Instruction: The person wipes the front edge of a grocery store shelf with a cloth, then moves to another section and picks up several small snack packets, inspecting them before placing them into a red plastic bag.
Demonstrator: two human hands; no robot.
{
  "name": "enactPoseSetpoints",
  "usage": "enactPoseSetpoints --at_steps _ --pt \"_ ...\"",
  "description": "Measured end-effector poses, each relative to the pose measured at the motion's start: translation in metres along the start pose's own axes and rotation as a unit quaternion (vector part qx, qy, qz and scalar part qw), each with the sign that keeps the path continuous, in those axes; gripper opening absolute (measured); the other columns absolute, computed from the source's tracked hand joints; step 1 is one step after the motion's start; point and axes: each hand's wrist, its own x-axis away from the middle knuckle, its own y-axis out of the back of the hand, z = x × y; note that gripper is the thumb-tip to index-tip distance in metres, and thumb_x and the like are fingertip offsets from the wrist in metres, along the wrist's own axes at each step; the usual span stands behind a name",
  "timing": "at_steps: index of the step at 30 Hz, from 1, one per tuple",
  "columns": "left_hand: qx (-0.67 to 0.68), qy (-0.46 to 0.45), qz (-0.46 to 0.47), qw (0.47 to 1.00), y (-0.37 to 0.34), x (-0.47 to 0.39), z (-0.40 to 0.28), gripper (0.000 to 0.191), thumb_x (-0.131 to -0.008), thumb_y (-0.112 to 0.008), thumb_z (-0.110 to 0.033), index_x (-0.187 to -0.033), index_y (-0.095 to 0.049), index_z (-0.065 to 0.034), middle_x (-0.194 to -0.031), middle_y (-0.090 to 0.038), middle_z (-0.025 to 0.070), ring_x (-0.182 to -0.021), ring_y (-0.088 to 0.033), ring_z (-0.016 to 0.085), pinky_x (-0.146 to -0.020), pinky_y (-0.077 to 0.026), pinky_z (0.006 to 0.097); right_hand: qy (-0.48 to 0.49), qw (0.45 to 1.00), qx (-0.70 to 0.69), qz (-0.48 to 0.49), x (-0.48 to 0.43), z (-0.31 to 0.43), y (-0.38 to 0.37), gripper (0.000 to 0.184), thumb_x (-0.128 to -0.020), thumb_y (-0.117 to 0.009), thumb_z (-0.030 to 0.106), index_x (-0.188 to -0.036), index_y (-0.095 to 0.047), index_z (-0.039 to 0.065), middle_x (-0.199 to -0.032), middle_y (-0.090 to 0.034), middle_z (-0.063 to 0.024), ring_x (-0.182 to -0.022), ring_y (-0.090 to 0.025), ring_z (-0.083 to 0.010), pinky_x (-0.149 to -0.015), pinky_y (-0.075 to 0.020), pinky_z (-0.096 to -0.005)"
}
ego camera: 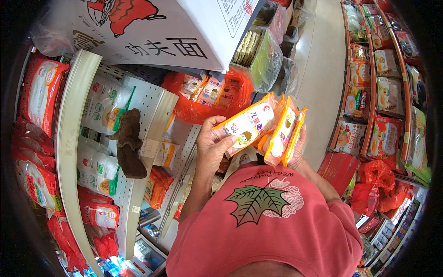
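My left hand grips an orange-and-white food packet with a cartoon child on it, thumb on its front and fingers at its edge. My right hand holds several like packets upright in a bunch, close against the first one. Most of the right fingers are hidden behind them. Just beyond my hands, an open red plastic bag contains more packets of the same kind.
A large white carton overhangs the bag. Metal shelving with bagged goods and a dark brown object stands at left. Plastic-lined bins of dried noodle cakes line the aisle floor. Stocked shelves curve along the right.
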Motion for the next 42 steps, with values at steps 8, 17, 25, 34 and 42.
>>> enactPoseSetpoints --at_steps 8,17,25,34,42 --pt "-0.055 -0.022 0.02 0.998 -0.001 0.002 -0.002 0.035 -0.073 -0.055 0.008 -0.104 -0.04 0.0018 -0.096 -0.058 0.0189 -0.085 -0.059 0.018 -0.071 -0.05 0.0283 0.017 1.0 0.018 -0.016 0.001 0.001 0.001 0.069 -0.072 -0.052 0.056 -0.12 -0.042 0.008 -0.113 -0.052 -0.0128 -0.099 -0.054 -0.0276 -0.084 -0.0446 -0.0417" --pt "0.005 -0.009 0.015 1.0 -0.001 0.001 0.0 0.03 -0.075 -0.056 0.004 -0.102 -0.044 0.001 -0.093 -0.059 0.0154 -0.082 -0.058 0.014 -0.068 -0.05 0.0249 0.047 0.996 0.064 -0.036 -0.003 -0.002 -0.002 0.071 -0.073 -0.049 0.059 -0.121 -0.041 0.007 -0.112 -0.053 -0.0133 -0.097 -0.055 -0.028 -0.082 -0.0464 -0.0413" --pt "-0.025 -0.002 -0.036 0.999 0.002 -0.001 0.006 0.023 -0.075 -0.06 0.002 -0.095 -0.048 0.0009 -0.084 -0.059 0.0101 -0.072 -0.058 0.01 -0.062 -0.049 0.0221 0.109 0.983 0.115 -0.095 -0.008 -0.008 0.008 0.075 -0.073 -0.044 0.061 -0.125 -0.036 0.008 -0.116 -0.05 -0.0149 -0.1 -0.053 -0.031 -0.083 -0.0456 -0.0436" --pt "0.128 0.005 -0.065 0.99 0.011 -0.009 0.02 0.02 -0.074 -0.059 0.004 -0.091 -0.049 0.0035 -0.085 -0.058 0.0129 -0.073 -0.059 0.014 -0.067 -0.05 0.0265 0.072 0.989 0.115 -0.059 -0.002 -0.006 -0.004 0.072 -0.073 -0.047 0.058 -0.123 -0.039 0.008 -0.116 -0.05 -0.0135 -0.101 -0.052 -0.0299 -0.085 -0.0432 -0.044" --pt "0.194 -0.028 -0.205 0.959 0.054 -0.038 0.03 0.018 -0.075 -0.057 0.004 -0.092 -0.049 0.003 -0.092 -0.056 0.0138 -0.082 -0.057 0.021 -0.072 -0.049 0.0333 0.11 0.978 0.15 -0.094 0.005 0.002 0.001 0.065 -0.071 -0.056 0.051 -0.119 -0.043 0.009 -0.114 -0.051 -0.0118 -0.102 -0.051 -0.0274 -0.089 -0.0403 -0.0433"
